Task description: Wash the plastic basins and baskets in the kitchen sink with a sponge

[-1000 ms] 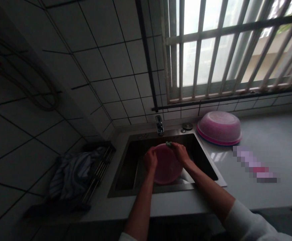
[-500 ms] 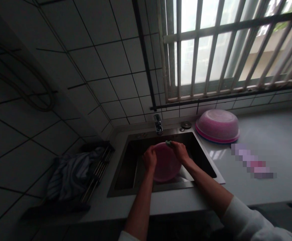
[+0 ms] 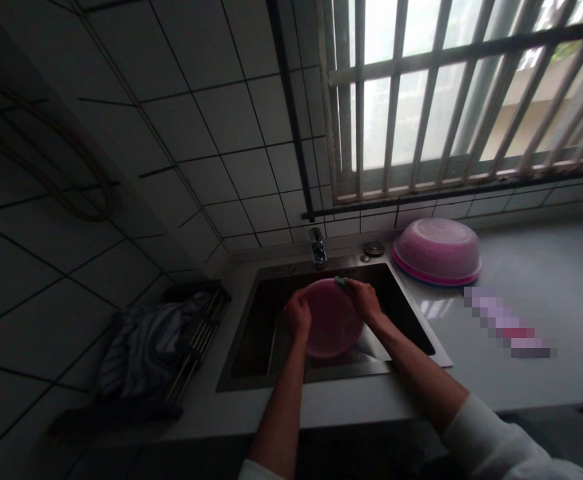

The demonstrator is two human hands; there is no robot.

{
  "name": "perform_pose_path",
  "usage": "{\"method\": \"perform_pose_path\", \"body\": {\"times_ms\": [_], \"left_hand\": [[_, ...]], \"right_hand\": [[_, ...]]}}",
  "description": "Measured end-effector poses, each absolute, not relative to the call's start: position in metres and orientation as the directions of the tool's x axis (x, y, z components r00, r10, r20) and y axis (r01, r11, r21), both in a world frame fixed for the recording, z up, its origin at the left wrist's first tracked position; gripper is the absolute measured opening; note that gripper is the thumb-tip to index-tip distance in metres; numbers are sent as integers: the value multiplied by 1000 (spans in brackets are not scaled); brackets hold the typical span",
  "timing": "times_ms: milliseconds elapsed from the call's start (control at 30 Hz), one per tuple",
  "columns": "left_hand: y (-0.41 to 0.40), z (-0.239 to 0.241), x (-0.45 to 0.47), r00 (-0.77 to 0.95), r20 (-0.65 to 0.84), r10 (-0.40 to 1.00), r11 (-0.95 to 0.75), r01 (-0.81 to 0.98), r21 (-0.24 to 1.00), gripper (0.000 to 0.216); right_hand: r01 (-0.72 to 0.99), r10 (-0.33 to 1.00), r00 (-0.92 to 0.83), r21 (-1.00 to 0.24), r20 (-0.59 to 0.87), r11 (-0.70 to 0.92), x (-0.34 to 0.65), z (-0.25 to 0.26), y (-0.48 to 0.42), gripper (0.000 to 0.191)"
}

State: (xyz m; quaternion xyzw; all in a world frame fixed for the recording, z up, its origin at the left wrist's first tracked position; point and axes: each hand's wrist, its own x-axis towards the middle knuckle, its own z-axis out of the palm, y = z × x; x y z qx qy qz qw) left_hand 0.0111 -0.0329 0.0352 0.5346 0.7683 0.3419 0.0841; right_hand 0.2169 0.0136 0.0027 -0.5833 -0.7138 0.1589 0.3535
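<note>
Head view, left grip (image 3: 298,315) on basin (image 3: 335,325) rim, room leftward

One camera, worn on the person's head, gives the single view. It looks from above and behind the left grip (image 3: 298,315) and the right grip (image 3: 365,298), facing forward and down along the forearms (image 3: 284,410), which enter from the bottom edge. It stands far enough back that both grips look small near the centre, with the whole sink (image 3: 339,372) around them and tabletop (image 3: 546,267) to either side. The tiled wall (image 3: 211,127) beyond the grips and the barred window (image 3: 421,65), above and right of them, fill the upper part.
</note>
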Motion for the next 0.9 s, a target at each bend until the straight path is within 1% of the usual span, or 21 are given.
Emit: {"method": "perform_pose_path", "body": {"times_ms": [67,100,200,267,333,433,500,567,667,767,833,900], "left_hand": [[-32,32,14,-354,264,897,125,777,617,33],[-31,31,17,-306,274,912,82,789,609,33],[-29,25,25,-157,249,956,-8,831,556,32],[-28,23,25,-112,224,968,-27,842,539,29],[-27,23,22,-140,239,961,-22,823,568,31],[-27,26,12,-268,300,915,4,751,660,36],[-28,27,6,-336,312,889,24,715,699,36],[-27,27,4,-346,290,892,53,717,695,36],[-27,26,8,-298,298,907,54,782,620,41],[-28,25,18,-146,352,925,-73,839,539,47],[-28,25,24,-58,331,942,-129,847,516,42],[-29,26,24,-62,300,952,-108,850,516,37]], "right_hand": [[717,929,-73,-629,363,302,213,2,12,38],[709,916,-103,-617,387,340,208,2,9,40],[652,864,-261,-582,430,486,189,6,3,41],[614,838,-326,-576,438,540,181,8,1,41],[605,839,-302,-589,453,536,184,8,4,41],[624,881,-126,-654,455,427,202,3,13,37],[623,908,-16,-706,419,337,216,-3,18,32],[619,926,18,-731,377,286,224,-7,21,30],[630,936,-14,-724,351,281,222,-9,20,32],[642,932,-123,-688,342,337,206,-4,14,34],[647,920,-209,-659,330,384,194,0,10,34],[633,906,-265,-648,331,423,187,2,8,33]]}}
